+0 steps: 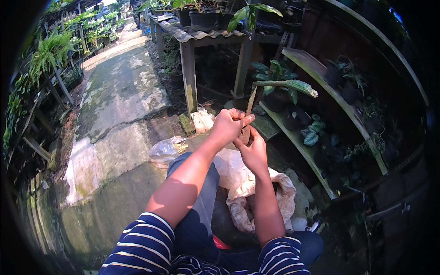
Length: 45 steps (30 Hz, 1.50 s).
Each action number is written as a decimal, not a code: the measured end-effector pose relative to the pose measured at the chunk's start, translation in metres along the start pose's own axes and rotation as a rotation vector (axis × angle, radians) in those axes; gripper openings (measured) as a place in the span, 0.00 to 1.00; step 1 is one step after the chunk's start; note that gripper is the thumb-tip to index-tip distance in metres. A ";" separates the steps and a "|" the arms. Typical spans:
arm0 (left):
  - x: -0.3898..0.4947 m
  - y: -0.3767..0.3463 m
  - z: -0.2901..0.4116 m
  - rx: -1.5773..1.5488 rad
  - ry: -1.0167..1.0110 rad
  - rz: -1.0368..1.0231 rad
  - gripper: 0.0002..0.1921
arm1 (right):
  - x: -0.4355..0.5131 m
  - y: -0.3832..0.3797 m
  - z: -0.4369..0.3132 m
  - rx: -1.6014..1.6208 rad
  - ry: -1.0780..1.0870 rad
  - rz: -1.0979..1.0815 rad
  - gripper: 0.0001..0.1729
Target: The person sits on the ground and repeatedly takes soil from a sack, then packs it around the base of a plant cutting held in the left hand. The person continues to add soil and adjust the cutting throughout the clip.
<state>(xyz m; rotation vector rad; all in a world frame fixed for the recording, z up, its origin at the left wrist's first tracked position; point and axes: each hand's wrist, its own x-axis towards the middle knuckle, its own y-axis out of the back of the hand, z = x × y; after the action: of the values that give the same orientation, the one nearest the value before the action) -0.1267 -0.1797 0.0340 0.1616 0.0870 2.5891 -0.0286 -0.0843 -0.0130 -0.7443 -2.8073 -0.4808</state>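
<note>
My left hand (227,128) grips the lower end of a long, bent plant stem (287,84). The stem rises brownish from my fingers, then folds sharply to the right into a thicker, mottled green part with a pale, ragged end. My right hand (253,151) holds a brown, soil-covered clump (244,135) from below, at the stem's base; whether it is a tuber or packed soil I cannot tell. Beneath my right forearm an off-white sack (285,192) lies with its mouth open and rolled down, with dark material inside.
A clear plastic bag (166,149) lies on the concrete left of my knee. Ahead stands a bench (188,74) with a corrugated top and potted plants (202,20). Plank shelves (299,151) with more pots line the right. Down the concrete path (120,89) another person (136,13) stands.
</note>
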 end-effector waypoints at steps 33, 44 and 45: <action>0.000 -0.017 -0.021 -0.423 0.148 -0.354 0.17 | 0.000 0.063 -0.016 -0.439 -0.134 0.147 0.24; -0.009 -0.043 -0.010 -0.374 0.297 -0.314 0.22 | -0.029 0.148 0.183 -0.581 -1.072 -0.459 0.38; -0.009 -0.044 -0.010 -0.373 0.297 -0.321 0.22 | -0.038 0.143 0.202 -0.610 -1.120 -0.517 0.38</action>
<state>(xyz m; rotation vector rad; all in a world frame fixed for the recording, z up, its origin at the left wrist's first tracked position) -0.0979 -0.1467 0.0195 -0.3466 -0.2433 2.2422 0.0557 0.0884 -0.1737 -0.3962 -3.9776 -1.4251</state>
